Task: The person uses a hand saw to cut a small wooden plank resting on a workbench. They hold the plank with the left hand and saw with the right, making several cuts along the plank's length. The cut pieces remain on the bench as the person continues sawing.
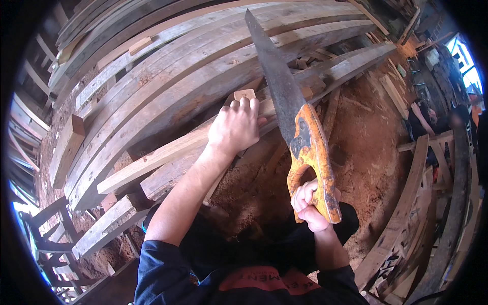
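Observation:
My right hand (311,202) is wrapped round the worn yellow handle of a handsaw (285,84). The saw is raised, its dark blade pointing away from me and slightly left, apart from the wood close by. My left hand (235,124) is closed over a pale squared wooden beam (157,161) that runs from lower left to upper right. Just beyond its knuckles shows the end of a small wooden block (244,94). The fingertips of the left hand are hidden, so whether they also touch this block I cannot tell.
Long timber beams (203,68) lie side by side across the far side. A short thick offcut (67,147) leans at the left. Reddish, sawdust-strewn ground (366,152) lies to my right. Another person's arm (423,119) shows at the far right, near stacked planks (401,218).

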### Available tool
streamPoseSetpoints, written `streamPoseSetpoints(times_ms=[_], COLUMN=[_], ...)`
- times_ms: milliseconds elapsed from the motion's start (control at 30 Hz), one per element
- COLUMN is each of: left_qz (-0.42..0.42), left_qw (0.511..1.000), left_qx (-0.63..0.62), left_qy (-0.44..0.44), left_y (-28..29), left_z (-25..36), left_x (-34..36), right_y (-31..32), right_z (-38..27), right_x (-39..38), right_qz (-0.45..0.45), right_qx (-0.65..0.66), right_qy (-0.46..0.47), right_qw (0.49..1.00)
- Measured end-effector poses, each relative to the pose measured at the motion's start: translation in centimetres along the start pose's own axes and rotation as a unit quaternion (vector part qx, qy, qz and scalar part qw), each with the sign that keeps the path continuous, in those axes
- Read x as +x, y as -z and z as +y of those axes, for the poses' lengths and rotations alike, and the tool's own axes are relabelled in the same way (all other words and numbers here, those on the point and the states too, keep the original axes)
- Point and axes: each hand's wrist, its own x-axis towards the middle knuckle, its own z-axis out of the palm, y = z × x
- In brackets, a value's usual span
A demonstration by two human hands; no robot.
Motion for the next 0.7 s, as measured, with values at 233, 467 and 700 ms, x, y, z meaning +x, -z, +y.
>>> streamPoseSetpoints(times_ms=[233, 467, 700], left_qz=[0.012, 0.025, 0.027], left_qw=[1.000, 1.000, 1.000], left_qx=[-0.022, -0.015, -0.010], left_qy=[-0.007, -0.009, -0.007], left_y=[0.05, 0.02, -0.08], left_z=[-0.15, -0.14, -0.15], left_x=[0.04, 0.00, -0.08], right_y=[-0.14, -0.12, 0.00], right_z=[-0.04, 0.17, -0.13], right_x=[0.25, -0.01, -0.13], right_qz=[-0.001, 0.009, 0.006], right_qx=[-0.014, 0.026, 0.016], right_qy=[0.008, 0.006, 0.003], right_qw=[1.000, 1.000, 1.000])
